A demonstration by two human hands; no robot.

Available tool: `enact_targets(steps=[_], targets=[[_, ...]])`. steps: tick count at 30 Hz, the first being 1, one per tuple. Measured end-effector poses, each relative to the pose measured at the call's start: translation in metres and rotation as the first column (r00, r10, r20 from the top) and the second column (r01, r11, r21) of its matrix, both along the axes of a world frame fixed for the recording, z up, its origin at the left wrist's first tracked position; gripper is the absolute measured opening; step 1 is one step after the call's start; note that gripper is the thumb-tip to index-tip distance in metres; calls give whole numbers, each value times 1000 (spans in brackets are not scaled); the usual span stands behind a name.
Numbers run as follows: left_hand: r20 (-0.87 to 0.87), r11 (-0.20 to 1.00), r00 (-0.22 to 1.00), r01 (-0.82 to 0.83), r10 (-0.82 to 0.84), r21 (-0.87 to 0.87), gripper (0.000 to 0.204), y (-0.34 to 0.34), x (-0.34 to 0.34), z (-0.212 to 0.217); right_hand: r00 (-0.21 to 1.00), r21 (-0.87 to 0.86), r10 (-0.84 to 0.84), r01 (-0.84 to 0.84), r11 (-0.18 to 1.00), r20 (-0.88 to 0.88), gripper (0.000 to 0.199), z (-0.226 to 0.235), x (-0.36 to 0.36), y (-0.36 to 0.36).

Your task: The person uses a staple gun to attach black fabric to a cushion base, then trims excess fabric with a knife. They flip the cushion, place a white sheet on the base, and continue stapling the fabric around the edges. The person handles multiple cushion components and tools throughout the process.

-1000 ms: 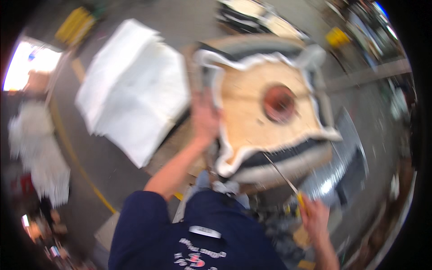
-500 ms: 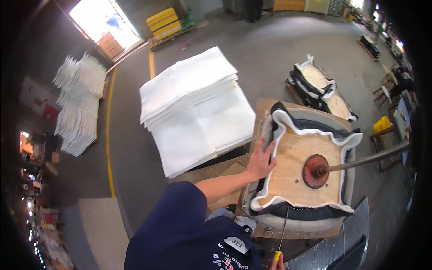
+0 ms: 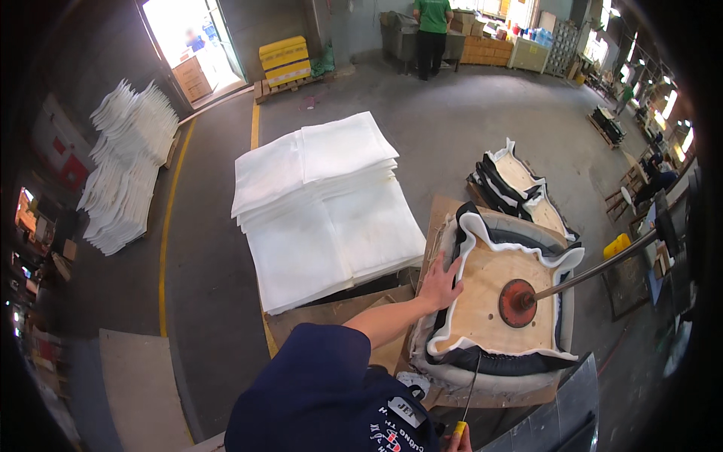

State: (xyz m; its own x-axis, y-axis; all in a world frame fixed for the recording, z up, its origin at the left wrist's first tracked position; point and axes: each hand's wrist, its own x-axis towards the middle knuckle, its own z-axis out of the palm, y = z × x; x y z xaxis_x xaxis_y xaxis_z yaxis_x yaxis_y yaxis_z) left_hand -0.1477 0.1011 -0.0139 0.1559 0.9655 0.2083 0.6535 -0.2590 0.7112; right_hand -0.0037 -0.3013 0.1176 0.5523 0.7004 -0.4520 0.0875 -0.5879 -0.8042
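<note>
- The left hand [image 3: 440, 282] is laid flat, fingers [image 3: 454, 265] spread wide, on the left edge of a seat cushion [image 3: 497, 301]; nothing is gripped by it.
- The seat cushion is seen lying on the desk [image 3: 331, 320], its plywood base [image 3: 486, 297] facing up, edged with white foam [image 3: 471, 230] and black cover fabric [image 3: 497, 363].
- A red round disc [image 3: 518, 303] is pressed on the middle of the plywood base by a long metal rod [image 3: 595, 270] that comes in from the right.
- Only a sliver of the right hand [image 3: 456, 441] is shown at the lower edge; a yellow-handled tool [image 3: 465, 399] is held in it, its thin shaft pointed up to the cushion's near edge.
- A stack of white foam sheets [image 3: 324, 203] is set on the floor to the left of the cushion.
- More cushions [image 3: 520, 184] are piled behind it.
- A person in a green shirt [image 3: 431, 30] is seen standing far back.
</note>
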Motion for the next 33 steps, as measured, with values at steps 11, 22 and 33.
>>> enact_targets(steps=[11,22,33], targets=[[-191,791,816,577,-546,204,36,-60,48,45,993,-73,-65,58,996,-98,43,-5,-2,1],[-103,622,634,773,-766,128,23,-103,64,12,995,20,-97,97,995,0,39,-82,31,-33],[-180,572,606,793,-775,207,31,-106,61,11,858,-6,-147,166,986,-492,40,-79,53,-29]])
